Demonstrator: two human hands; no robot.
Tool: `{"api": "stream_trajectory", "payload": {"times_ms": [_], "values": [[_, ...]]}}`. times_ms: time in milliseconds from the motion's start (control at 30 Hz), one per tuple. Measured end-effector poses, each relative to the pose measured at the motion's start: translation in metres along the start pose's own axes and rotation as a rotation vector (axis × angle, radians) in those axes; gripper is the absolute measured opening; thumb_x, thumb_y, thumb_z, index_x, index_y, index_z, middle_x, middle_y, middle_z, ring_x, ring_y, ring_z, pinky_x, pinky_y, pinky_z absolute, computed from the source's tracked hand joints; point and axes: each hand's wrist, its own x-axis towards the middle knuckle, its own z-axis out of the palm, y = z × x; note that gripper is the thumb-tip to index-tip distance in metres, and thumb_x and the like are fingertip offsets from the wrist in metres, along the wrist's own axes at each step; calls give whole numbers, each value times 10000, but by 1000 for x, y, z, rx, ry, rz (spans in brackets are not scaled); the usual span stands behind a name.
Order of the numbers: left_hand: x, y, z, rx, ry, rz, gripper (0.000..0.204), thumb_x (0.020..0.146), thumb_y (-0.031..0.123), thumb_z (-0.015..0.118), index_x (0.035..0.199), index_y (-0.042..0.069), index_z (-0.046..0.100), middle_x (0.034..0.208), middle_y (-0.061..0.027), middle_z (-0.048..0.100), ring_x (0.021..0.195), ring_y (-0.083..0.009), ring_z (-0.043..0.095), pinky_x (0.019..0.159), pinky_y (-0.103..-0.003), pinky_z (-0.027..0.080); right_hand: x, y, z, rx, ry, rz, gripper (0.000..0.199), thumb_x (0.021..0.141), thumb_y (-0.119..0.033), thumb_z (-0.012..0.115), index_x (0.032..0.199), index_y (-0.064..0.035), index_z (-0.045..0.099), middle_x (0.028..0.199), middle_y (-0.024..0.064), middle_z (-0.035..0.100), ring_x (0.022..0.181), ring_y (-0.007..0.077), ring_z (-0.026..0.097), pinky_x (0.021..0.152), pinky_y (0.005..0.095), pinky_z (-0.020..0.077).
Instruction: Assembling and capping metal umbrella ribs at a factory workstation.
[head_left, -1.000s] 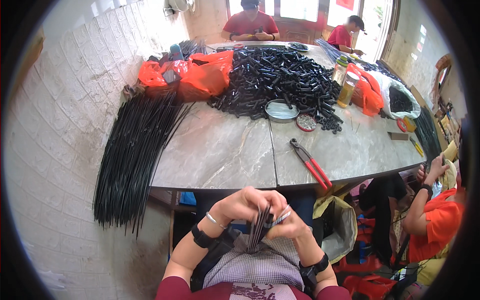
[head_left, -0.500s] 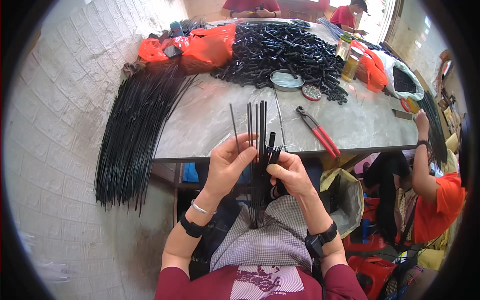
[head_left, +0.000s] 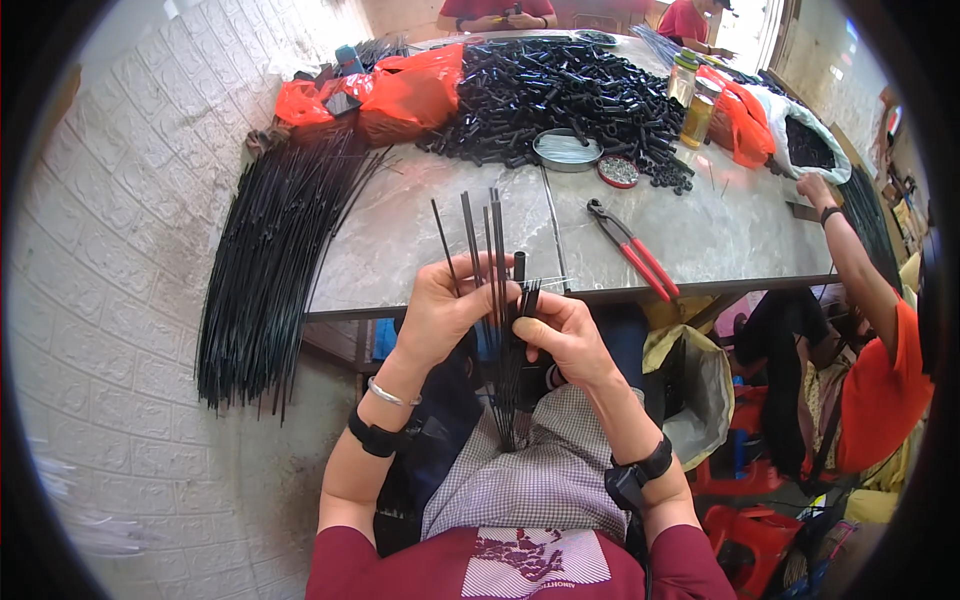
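Observation:
In front of my lap stands a bundle of thin black rods (head_left: pixel 503 375), upright, with lower ends against the checked cloth (head_left: pixel 540 465) over my lap. My left hand (head_left: pixel 448 308) is closed on some of these rods, their upper ends fanned out above the fingers. A short black tube (head_left: pixel 519 266) stands at my left fingertips. My right hand (head_left: pixel 572 342) is closed with its thumb pressed on the shorter rod ends just right of the bundle. Thin white pins (head_left: pixel 548 281) stick out sideways between the two hands.
Red-handled pincers (head_left: pixel 635 250) lie on the grey table (head_left: pixel 400 250). Beyond are a pile of black tubes (head_left: pixel 560 90), a round tin of white pins (head_left: pixel 567 149) and a small red dish (head_left: pixel 618 172). Black rods (head_left: pixel 265 280) hang off the left edge. A co-worker's arm (head_left: pixel 860 240) reaches in at right.
The rods have shifted slightly left, and my right hand has moved left, closer to my left. At right, the co-worker's hand has moved left and further over the table.

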Motion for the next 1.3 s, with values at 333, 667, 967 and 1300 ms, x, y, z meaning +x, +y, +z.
{"api": "stream_trajectory", "payload": {"times_ms": [333,667,967,1300], "values": [[-7,13,3,170,-23,16,344,715,-6,772,1046,11,681,877,-43,702,787,-87,640,720,-238,526,-1,3,5,-16,-20,8,194,866,-128,670,1007,3,645,800,-15,611,658,30,540,523,179,453],[-7,18,-6,257,-75,4,277,718,-4,768,983,-5,685,863,-49,701,796,-104,649,740,-250,530,8,4,-2,113,-123,97,159,830,-77,702,969,-12,660,809,5,643,680,50,585,548,192,499],[-3,17,-9,334,-118,31,272,722,-6,761,978,-12,673,873,-62,698,816,-118,658,752,-256,535,13,5,-2,106,-99,107,132,808,-71,725,904,-14,655,777,11,645,653,60,593,544,201,504],[-7,17,-17,199,-146,-25,401,739,-25,734,1113,-38,589,939,-103,677,881,-173,660,791,-284,536,0,-9,20,-65,25,2,166,784,-62,747,875,7,627,735,28,649,608,51,585,525,193,472]]}}
